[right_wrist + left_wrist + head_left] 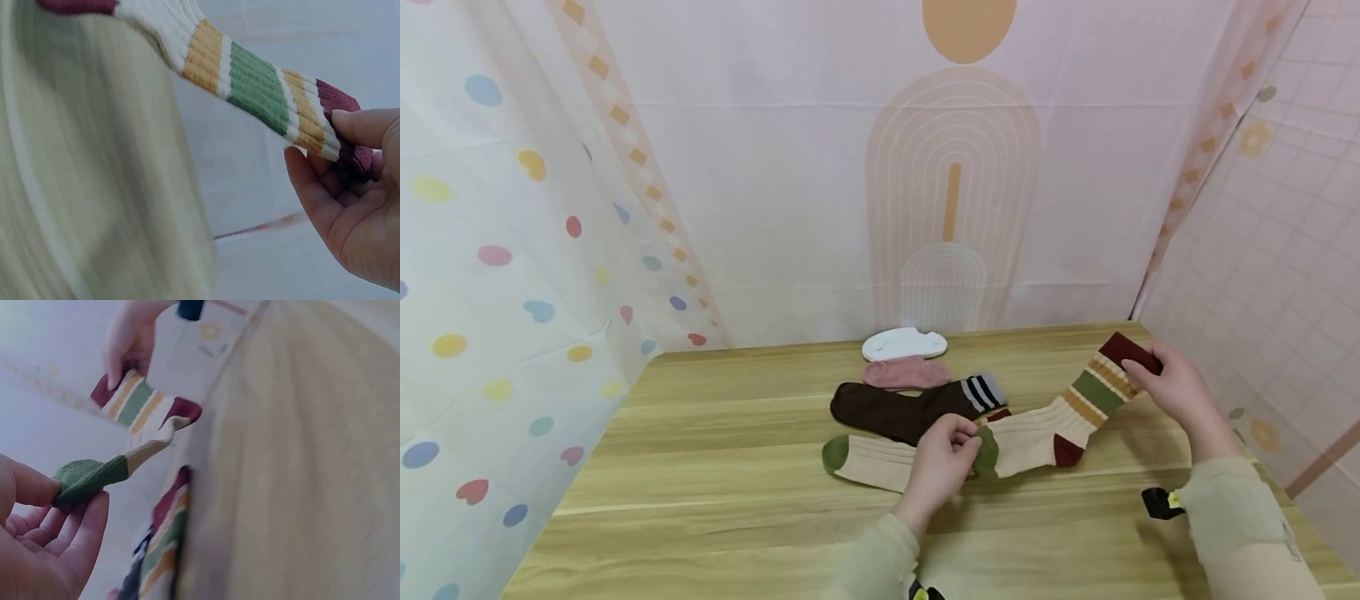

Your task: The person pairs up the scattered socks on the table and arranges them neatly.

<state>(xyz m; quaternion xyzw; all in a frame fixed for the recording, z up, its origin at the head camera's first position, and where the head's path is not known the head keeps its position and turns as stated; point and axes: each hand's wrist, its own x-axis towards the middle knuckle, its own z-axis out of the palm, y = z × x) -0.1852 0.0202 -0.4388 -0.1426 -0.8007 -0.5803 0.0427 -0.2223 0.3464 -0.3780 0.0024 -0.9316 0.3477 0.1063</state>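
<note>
A cream sock [1033, 437] with green toe, dark red heel and striped cuff is stretched between both hands above the table. My left hand [942, 460] pinches its green toe [87, 478] between thumb and fingers. At the other end my right hand [1176, 387] grips the dark red cuff [340, 100]. A matching cream sock [876, 462] lies on the table, its green toe pointing left and its middle hidden behind the left hand. In the left wrist view, the striped cuff [165, 544] of that lying sock shows below the held one.
Behind the matching sock lies a dark brown sock [887, 410] with a grey striped cuff. Farther back are a pink low sock [906, 372] and a white low sock [904, 343]. The wooden table [700, 467] meets patterned curtains [775, 208] at its back and sides.
</note>
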